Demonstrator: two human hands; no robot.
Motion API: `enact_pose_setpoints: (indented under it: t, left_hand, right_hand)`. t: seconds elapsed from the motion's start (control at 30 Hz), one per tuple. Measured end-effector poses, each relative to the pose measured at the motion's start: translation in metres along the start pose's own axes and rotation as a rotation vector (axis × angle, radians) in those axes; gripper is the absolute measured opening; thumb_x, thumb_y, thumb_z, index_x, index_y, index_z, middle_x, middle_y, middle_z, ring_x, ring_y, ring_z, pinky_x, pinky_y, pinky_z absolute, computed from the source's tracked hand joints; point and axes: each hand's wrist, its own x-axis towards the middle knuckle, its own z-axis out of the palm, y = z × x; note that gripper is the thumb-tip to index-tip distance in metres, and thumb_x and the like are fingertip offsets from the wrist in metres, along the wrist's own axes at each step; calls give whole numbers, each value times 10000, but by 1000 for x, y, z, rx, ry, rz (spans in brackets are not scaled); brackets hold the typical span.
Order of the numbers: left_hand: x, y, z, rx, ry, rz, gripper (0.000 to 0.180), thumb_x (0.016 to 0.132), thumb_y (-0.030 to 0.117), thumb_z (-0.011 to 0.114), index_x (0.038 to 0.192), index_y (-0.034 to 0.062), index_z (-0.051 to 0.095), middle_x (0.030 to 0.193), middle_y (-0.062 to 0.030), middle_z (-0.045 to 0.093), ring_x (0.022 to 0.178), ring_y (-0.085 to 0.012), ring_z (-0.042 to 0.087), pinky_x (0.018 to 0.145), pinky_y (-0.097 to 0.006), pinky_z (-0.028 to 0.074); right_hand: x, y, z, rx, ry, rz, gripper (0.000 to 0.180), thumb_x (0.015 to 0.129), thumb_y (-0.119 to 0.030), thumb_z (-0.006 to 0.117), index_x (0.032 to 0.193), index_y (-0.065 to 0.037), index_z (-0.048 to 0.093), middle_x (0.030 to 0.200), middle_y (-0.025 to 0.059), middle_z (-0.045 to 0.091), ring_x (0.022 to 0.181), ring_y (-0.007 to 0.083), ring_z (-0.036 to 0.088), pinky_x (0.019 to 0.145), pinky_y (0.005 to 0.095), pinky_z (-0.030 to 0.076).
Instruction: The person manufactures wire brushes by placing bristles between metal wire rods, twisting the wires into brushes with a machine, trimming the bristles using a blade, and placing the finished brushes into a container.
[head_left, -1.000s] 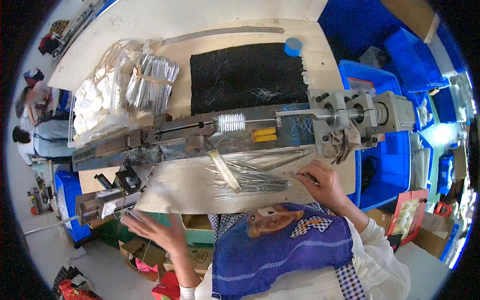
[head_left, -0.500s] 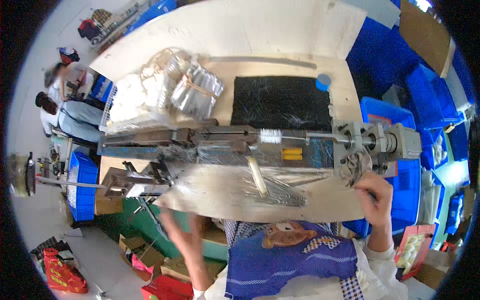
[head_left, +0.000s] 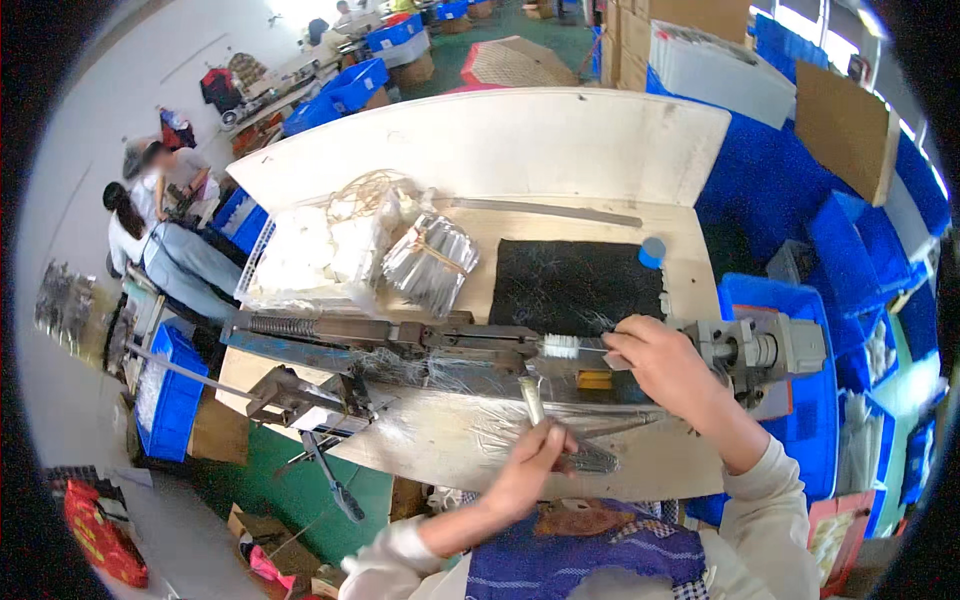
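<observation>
A bench machine with a long metal bed (head_left: 400,335) runs across the table. At its middle sits a small white bristle brush (head_left: 561,346) on a thin wire stem. My right hand (head_left: 665,365) reaches over the bed from the right, its fingers pinched on the stem just right of the bristles. My left hand (head_left: 528,470) is closed around the lower end of a pale lever handle (head_left: 533,398) in front of the bed. Beneath and beside that hand lies a bunch of thin metal wires (head_left: 597,459), partly hidden by it.
Behind the bed are a black mat (head_left: 575,280), a blue round cap (head_left: 652,250), a tied bundle of silvery wires (head_left: 430,265) and a basket of white pieces (head_left: 300,255). A yellow block (head_left: 594,380) sits on the bed. Blue bins (head_left: 822,400) stand right. Two people work at far left.
My right hand has moved left and up to the brush stem. My left hand has come from the table's front edge to the lever handle and closed. The view has tilted upward.
</observation>
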Motion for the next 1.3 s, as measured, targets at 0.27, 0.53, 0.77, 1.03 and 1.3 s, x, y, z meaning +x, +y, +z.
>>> enact_pose_setpoints:
  t: [0.27,0.53,0.77,1.03,1.3]
  left_hand:
    - [-8,56,-80,-1363,-225,-116,207,925,242,569,1086,119,608,873,21,413,477,-34,303,389,-166,257]
    - [-16,36,-74,307,-204,187,221,813,151,624,682,-23,584,594,-88,582,501,-213,522,510,-369,426]
    - [126,24,8,245,-325,48,222,835,187,569,802,9,698,693,-135,637,599,-147,582,556,-299,439]
    - [128,37,-9,546,-298,162,210,811,205,597,800,17,691,688,-172,626,577,-253,602,572,-356,475]
    - [85,78,-36,1461,126,745,56,721,144,651,724,88,648,644,-50,580,643,-251,604,581,-415,466]
  right_hand:
    - [14,-3,11,-203,-243,-136,206,692,-65,589,883,10,567,834,95,533,852,257,557,683,329,517]
    - [80,72,8,-56,-393,351,171,766,-129,638,736,39,646,712,229,625,714,374,640,671,458,518]
    - [86,135,3,-121,-643,459,303,778,-239,713,849,46,640,739,192,647,639,285,648,586,386,495]
    - [21,49,-18,185,-339,33,226,745,-203,711,836,-19,617,860,99,569,799,311,585,689,379,472]
    - [35,14,19,160,-223,-214,164,715,-59,636,875,-24,622,825,110,607,808,286,600,699,376,500]
